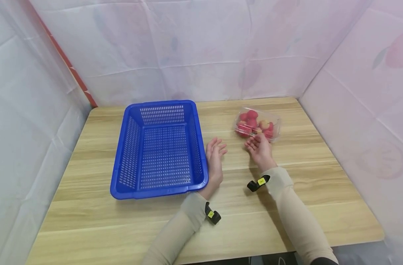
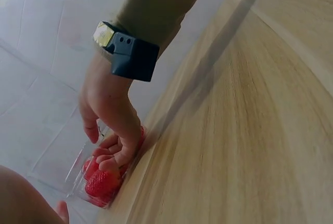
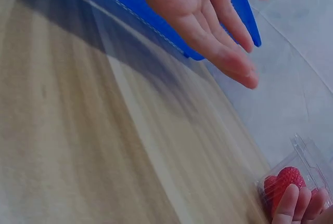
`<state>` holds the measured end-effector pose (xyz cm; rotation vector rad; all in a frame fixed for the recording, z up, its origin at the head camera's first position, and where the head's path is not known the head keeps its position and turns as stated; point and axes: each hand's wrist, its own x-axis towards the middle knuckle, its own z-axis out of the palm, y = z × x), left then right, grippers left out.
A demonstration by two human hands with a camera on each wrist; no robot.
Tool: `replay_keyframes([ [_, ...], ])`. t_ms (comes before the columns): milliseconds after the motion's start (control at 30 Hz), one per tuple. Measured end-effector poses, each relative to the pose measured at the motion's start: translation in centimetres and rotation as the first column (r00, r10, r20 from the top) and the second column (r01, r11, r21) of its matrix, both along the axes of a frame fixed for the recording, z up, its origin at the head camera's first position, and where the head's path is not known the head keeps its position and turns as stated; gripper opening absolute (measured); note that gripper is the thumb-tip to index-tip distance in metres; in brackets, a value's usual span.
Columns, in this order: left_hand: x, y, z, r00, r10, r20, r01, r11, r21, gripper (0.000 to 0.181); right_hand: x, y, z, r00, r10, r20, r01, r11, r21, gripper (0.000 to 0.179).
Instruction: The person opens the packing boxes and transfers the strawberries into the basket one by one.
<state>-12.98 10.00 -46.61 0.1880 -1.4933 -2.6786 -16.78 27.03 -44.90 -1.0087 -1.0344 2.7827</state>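
Note:
A clear plastic box (image 1: 276,129) of red strawberries (image 1: 251,123) stands toward the back right of the table. My right hand (image 1: 261,152) is at its near side, fingers loosely bent. In the left wrist view, those fingertips lie against or just in front of the strawberries (image 2: 102,183); contact is unclear. My left hand (image 1: 214,162) stands beside the right side of a blue plastic basket (image 1: 155,193), its fingers extended and slightly spread. The right wrist view shows this left hand (image 3: 208,26) holding nothing. No strawberries show inside the basket.
The wood-grain table (image 1: 75,184) carries the basket on its left half. Pale fabric walls (image 1: 201,44) enclose the back and both sides. A black camera (image 1: 253,186) is strapped at the right wrist, another camera (image 1: 214,217) at the left.

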Motion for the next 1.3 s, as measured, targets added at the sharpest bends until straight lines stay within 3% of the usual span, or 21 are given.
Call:
replay_keyframes([
  [467, 0.1, -0.1, -0.3, 0.998, -0.059, 0.034, 0.059, 0.998, -0.015, 0.044, 3.2, -1.6, 0.1, 0.989, 0.146, -0.021, -0.144, 0.985, 0.096, 0.014],
  [700, 0.1, 0.3, -0.7, 0.992, -0.102, 0.077, 0.111, 0.986, -0.127, 0.046, 5.1, -2.1, 0.0, 0.978, 0.207, -0.022, -0.201, 0.969, 0.146, 0.016],
  [800, 0.1, 0.5, -0.8, 0.991, -0.097, 0.097, 0.110, 0.984, -0.141, 0.040, 5.8, -2.3, -0.1, 0.972, 0.234, -0.025, -0.226, 0.955, 0.193, 0.017],
  [1033, 0.4, 0.5, -1.2, 0.989, -0.102, 0.105, 0.111, 0.991, -0.081, 0.024, 7.5, -2.4, -0.7, 0.960, 0.277, -0.040, -0.249, 0.911, 0.328, 0.017],
  [1133, 0.7, 0.6, -1.0, 0.988, -0.101, 0.120, 0.110, 0.992, -0.070, 0.024, 8.2, -2.1, -0.9, 0.953, 0.297, -0.062, -0.238, 0.858, 0.456, 0.019],
  [1200, 1.0, 0.7, -0.9, 0.985, -0.099, 0.141, 0.108, 0.992, -0.060, 0.024, 8.7, -1.8, -1.0, 0.947, 0.318, -0.043, -0.241, 0.792, 0.562, 0.024],
  [1233, 1.1, 0.8, -0.9, 0.985, -0.094, 0.146, 0.103, 0.993, -0.053, 0.024, 9.0, -1.7, -1.0, 0.943, 0.333, -0.023, -0.250, 0.748, 0.614, 0.029],
  [1300, 1.4, 1.1, -1.0, 0.984, -0.083, 0.158, 0.090, 0.995, -0.035, 0.024, 9.8, -1.5, -0.9, 0.933, 0.357, 0.040, -0.273, 0.634, 0.723, 0.038],
])
